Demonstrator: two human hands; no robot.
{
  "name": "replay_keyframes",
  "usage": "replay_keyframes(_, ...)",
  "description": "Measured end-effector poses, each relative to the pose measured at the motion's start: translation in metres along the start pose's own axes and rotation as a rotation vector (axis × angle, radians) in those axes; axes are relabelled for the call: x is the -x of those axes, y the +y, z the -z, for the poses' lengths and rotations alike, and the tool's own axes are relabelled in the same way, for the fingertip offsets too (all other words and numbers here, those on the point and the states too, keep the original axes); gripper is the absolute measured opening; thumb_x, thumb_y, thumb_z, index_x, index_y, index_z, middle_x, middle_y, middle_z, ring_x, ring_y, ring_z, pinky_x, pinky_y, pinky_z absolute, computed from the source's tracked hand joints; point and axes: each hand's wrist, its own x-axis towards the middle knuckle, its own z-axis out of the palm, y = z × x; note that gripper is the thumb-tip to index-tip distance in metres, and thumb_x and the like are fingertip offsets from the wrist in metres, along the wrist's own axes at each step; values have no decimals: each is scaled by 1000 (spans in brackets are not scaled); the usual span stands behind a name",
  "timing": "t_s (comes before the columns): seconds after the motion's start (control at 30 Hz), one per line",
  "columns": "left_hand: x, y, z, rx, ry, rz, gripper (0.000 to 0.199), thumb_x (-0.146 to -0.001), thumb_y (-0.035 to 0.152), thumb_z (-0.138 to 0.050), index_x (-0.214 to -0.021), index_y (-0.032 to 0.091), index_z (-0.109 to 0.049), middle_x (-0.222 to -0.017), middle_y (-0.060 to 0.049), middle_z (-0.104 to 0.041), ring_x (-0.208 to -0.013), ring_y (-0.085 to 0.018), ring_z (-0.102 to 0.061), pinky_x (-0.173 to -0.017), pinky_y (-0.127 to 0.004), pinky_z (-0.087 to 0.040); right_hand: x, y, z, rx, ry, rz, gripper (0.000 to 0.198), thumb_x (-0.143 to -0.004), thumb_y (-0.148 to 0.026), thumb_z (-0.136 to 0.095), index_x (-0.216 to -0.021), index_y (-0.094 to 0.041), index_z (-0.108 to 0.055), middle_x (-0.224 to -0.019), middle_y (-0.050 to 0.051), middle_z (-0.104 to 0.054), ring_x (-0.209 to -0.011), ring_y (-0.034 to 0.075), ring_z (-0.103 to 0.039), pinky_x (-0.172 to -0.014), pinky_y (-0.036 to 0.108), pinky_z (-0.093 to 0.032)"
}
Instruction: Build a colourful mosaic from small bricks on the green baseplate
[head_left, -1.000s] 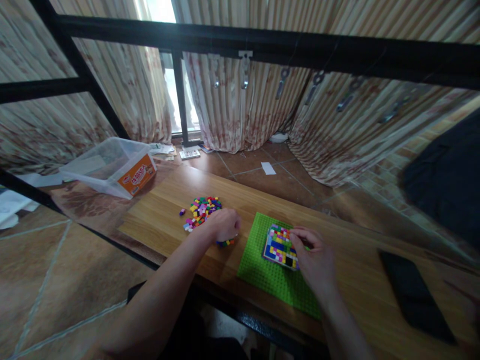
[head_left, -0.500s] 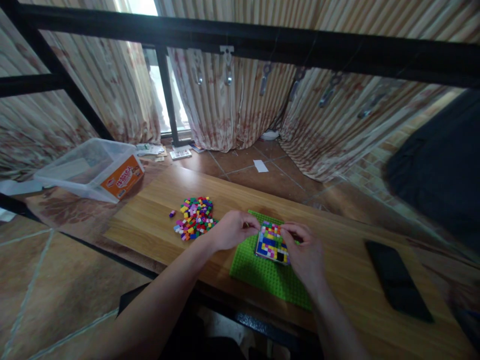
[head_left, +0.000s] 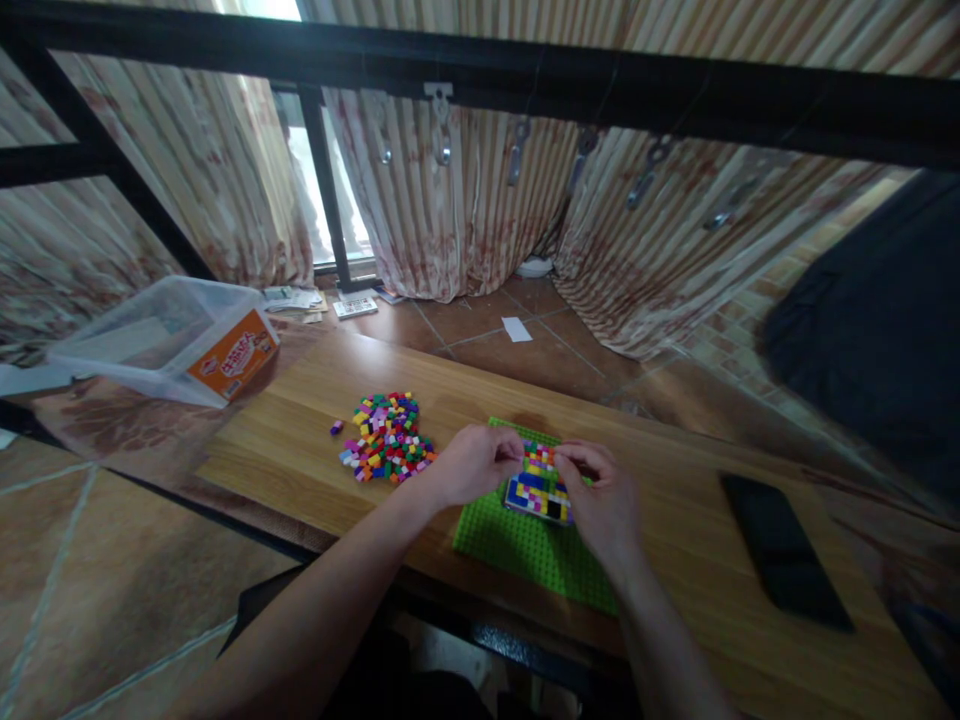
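A block of many-coloured toy bricks (head_left: pixel 534 492), in a thin pale surround, lies on a green studded baseplate (head_left: pixel 495 545). My left hand (head_left: pixel 480 465) reaches over its upper left part, thumb and fingers pinched together; whatever sits between the tips is too small to make out. At the block's right side is my right hand (head_left: pixel 606 495), its fingers curled and its thumb and forefinger closed at the upper right edge. Part of the block's right edge is hidden by this hand. A heap of loose toy bricks (head_left: pixel 386 437) lies on the table left of my left hand.
The wooden table (head_left: pixel 292 440) bears a dark phone-like slab (head_left: pixel 784 550) at right. A single purple brick (head_left: pixel 337 427) lies beside the heap. On the floor at left stands a clear plastic bin (head_left: pixel 172 340) with an orange label. A black bar (head_left: pixel 480 65) crosses above.
My left hand has moved slightly right, further over the block's upper part. My right hand stays at the block's right side. The whole view has shifted a little.
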Motion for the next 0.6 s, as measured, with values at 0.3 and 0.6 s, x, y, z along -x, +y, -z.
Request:
replay_keyframes(0.3,0,0,2,57,-12,2,10,-81,14,-57,-83,16,-67,-70,1,-65,-65,-12,-58,-62,-20,-44,0,0,0,-4,8,-2,21,-83,-38,-59,-81,-22,-72,-98,8,-70,-94,23,-64,-87,42,-50)
replay_keyframes(0.6,-1,-2,0,70,21,21,9,-81,19,-60,-81,15,-67,-70,0,-66,-65,-12,-58,-62,-20,-45,1,-4,1,-4,1,-10,20,-83,-38,-60,-80,-22,-72,-97,8,-70,-94,24,-64,-88,42,-49)
